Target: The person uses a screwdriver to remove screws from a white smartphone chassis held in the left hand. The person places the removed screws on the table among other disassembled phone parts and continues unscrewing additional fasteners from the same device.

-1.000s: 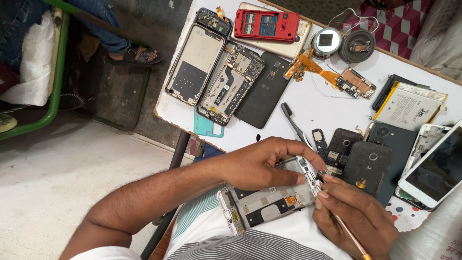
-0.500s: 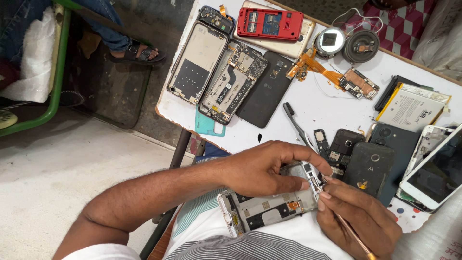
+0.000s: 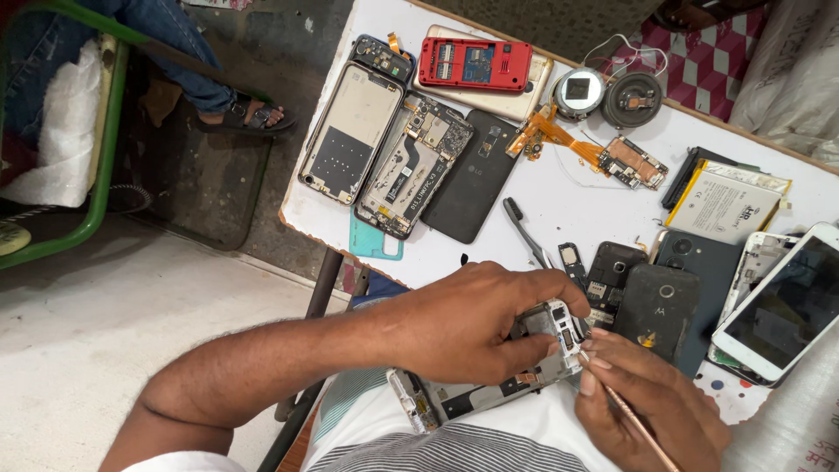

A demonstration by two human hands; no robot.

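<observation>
My left hand [image 3: 463, 328] is clamped around the opened phone frame [image 3: 489, 385], held just off the tabletop's [image 3: 568, 197] near edge above my lap (its back is off). My right hand [image 3: 651, 402] pinches a thin tool [image 3: 642, 428] whose tip meets the frame's top end.

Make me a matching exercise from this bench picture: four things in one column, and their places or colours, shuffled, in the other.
Things:
1. opened phone frame
2. keypad phone shell
3. white smartphone
4. thin tool

Descriptions:
A. red, at the table's far edge
B. gripped by the left hand
C. held in the right hand
D. screen up, at the right edge

Pairs: 1-B, 2-A, 3-D, 4-C
</observation>
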